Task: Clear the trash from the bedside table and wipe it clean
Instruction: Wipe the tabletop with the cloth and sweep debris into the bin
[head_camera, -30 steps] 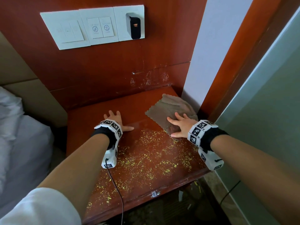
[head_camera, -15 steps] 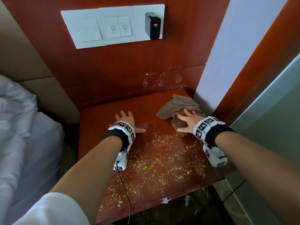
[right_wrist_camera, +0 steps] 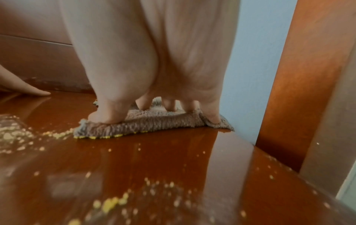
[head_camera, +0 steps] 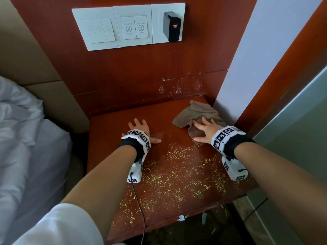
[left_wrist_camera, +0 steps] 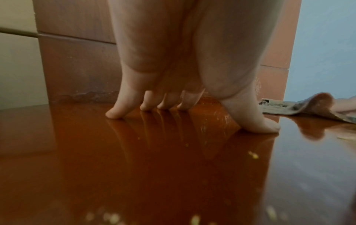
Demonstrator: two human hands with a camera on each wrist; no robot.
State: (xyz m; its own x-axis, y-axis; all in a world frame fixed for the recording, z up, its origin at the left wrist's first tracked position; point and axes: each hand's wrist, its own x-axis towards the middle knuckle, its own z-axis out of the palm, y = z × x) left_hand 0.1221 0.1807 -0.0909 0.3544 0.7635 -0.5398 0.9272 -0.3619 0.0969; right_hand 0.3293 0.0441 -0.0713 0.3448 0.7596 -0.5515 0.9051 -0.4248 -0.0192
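Observation:
The red-brown bedside table (head_camera: 109, 131) is strewn with fine yellow crumbs (head_camera: 178, 175) over its front and middle. A grey-brown cloth (head_camera: 194, 112) lies bunched at the back right corner. My right hand (head_camera: 205, 129) presses flat on the cloth with straight, spread fingers; in the right wrist view the fingertips (right_wrist_camera: 108, 117) sit on the cloth (right_wrist_camera: 154, 123), with crumbs (right_wrist_camera: 57, 134) heaped along its front edge. My left hand (head_camera: 141, 129) rests flat on the bare tabletop left of the cloth, fingers (left_wrist_camera: 115, 112) straight and spread on the wood (left_wrist_camera: 57, 152).
A wood wall panel with a switch plate (head_camera: 127, 27) and a black plug-in charger (head_camera: 172, 26) rises behind the table. A white wall (head_camera: 247, 68) closes the right side. A bed with white bedding (head_camera: 23, 138) lies left. A cable (head_camera: 138, 206) runs off the front edge.
The cloth has bunched up from flat and shifted toward the back right corner under my right hand. The left hand stays put on the table.

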